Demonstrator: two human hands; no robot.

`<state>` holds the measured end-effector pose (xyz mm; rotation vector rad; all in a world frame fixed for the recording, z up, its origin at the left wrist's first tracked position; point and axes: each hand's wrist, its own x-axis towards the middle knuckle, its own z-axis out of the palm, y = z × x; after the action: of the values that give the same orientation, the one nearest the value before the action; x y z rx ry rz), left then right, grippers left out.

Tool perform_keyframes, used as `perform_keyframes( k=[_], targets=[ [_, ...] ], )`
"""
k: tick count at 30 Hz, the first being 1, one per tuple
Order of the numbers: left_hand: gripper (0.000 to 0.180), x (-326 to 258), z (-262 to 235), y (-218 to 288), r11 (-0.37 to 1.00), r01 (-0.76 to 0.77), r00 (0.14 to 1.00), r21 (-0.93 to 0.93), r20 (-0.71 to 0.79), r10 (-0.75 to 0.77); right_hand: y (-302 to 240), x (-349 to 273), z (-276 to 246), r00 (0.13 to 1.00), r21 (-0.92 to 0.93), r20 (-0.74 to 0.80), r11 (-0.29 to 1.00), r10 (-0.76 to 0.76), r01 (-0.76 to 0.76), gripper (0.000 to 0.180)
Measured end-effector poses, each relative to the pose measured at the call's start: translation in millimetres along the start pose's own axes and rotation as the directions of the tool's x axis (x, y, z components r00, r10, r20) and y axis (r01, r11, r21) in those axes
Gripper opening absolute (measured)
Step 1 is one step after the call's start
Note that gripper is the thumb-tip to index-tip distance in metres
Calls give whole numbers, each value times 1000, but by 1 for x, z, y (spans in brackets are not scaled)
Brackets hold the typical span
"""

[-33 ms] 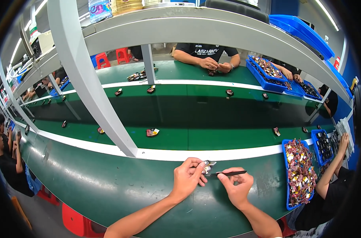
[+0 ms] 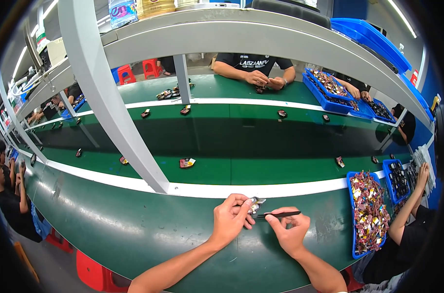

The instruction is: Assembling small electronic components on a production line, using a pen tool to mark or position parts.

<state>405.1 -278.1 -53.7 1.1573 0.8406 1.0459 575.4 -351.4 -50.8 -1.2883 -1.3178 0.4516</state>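
Observation:
Over the green worktable, my left hand pinches a small assembly with black, silvery and yellowish parts. Its finer detail is too small to make out, and my fingers cover part of it. Closed round a pair of slim black tweezers, my right hand is just to the right. The tips point left and reach the lower edge of the assembly; whether they grip anything cannot be seen.
A blue tray heaped with small wired parts stands at right, beside a smaller blue tray of black pieces. Beyond the white rail, a green conveyor carries scattered pieces. A slanting post rises left. Co-workers sit opposite and on both sides.
My right hand and the tweezers have shifted very slightly left, toward the assembly. My left hand stays in place.

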Motion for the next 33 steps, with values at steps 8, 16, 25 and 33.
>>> perform_keyframes(
  k=[8, 16, 25, 33],
  targets=[
    [22, 0, -1, 1, 1000, 9, 1000, -12, 20, -9, 5, 0, 5, 999, -38, -8, 998, -45, 45, 14],
    [23, -1, 1, 3, 1000, -21, 999, 17, 51, 20, -1, 4, 8, 970, 319, -23, 921, 242, -222, 14],
    [22, -2, -2, -5, 1000, -20, 996, -1, 85, 20, -10, 19, -6, 839, 425, 187, 728, 511, -538, 14],
    [21, -1, 0, 0, 1000, -7, 999, -9, 51, 8, -1, 10, -1, 930, 419, 97, 832, 355, -362, 14]
  ],
)
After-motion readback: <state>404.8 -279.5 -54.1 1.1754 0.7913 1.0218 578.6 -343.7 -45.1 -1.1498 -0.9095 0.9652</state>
